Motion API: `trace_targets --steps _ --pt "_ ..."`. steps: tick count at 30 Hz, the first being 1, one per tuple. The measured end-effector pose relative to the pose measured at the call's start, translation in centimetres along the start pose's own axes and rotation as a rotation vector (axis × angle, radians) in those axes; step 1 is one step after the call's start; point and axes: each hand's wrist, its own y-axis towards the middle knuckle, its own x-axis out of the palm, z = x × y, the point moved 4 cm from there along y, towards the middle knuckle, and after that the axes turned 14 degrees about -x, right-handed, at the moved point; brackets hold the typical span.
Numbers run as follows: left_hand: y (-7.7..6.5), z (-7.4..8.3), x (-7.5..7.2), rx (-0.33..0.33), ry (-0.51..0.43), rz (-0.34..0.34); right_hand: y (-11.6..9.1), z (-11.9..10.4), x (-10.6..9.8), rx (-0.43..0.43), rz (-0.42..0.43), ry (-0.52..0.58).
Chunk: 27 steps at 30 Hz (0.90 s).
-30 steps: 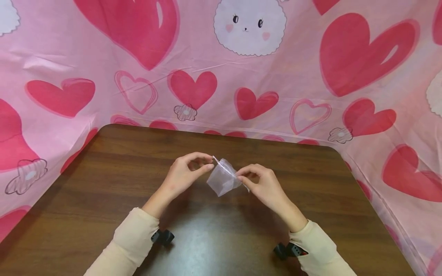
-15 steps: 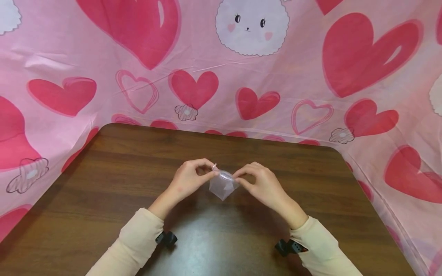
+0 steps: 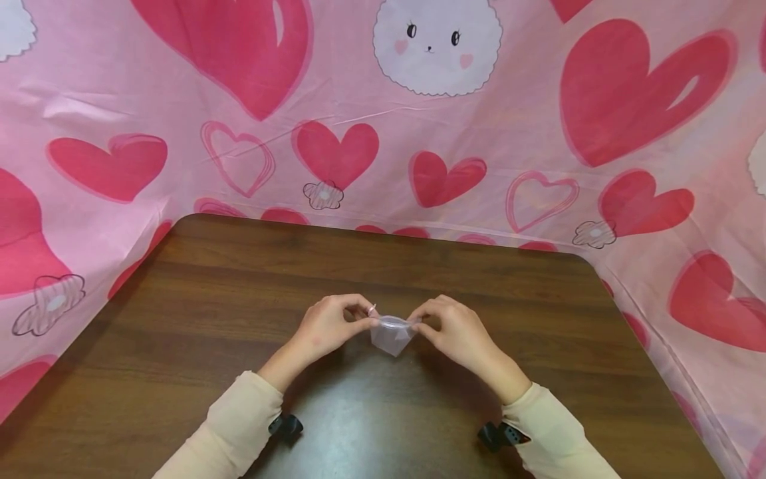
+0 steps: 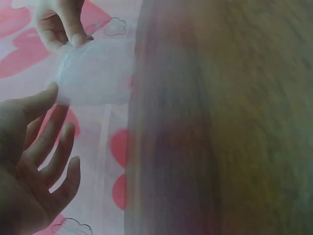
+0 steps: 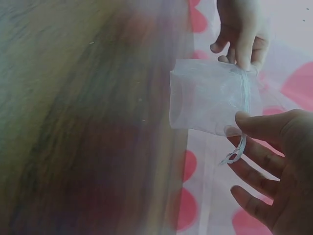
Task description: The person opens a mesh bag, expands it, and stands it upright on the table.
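Note:
A small sheer white organza drawstring pouch (image 3: 392, 338) hangs between my two hands above the table. My left hand (image 3: 328, 324) pinches one top corner between thumb and fingertips. At the opposite corner, my right hand (image 3: 456, 327) pinches the edge near the ribbon. In the right wrist view the pouch (image 5: 208, 95) looks flat and see-through, with nothing visible inside. Its white drawstring (image 5: 237, 152) runs along the top band and dangles in a loop by my right fingers. The left wrist view shows the pouch (image 4: 98, 73) stretched between both hands, slightly blurred.
A dark brown wooden table (image 3: 239, 279) with rounded far corners lies beneath my hands. Pink cloth (image 3: 359, 86) printed with hearts hangs around its back and sides. Small black wrist devices (image 3: 286, 427) sit at both cream sleeves (image 3: 239, 406).
Both hands have lowered the pouch toward me. It has turned from tilted to nearly level along its top band, and my left hand has taken hold closer to the band.

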Motion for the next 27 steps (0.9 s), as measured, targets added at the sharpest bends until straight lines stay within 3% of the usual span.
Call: trace_targets --steps 5,12,27 --pt "0.0 -0.4 0.4 -0.011 0.065 -0.015 -0.4 0.3 0.5 0.005 -0.031 -0.031" --pt "-0.2 -0.5 0.4 -0.009 0.088 -0.025 -0.6 0.3 0.7 -0.009 -0.032 -0.043" --pt "-0.4 -1.1 -1.6 -0.019 0.059 0.025 -0.8 0.2 0.3 -0.008 -0.059 -0.038"
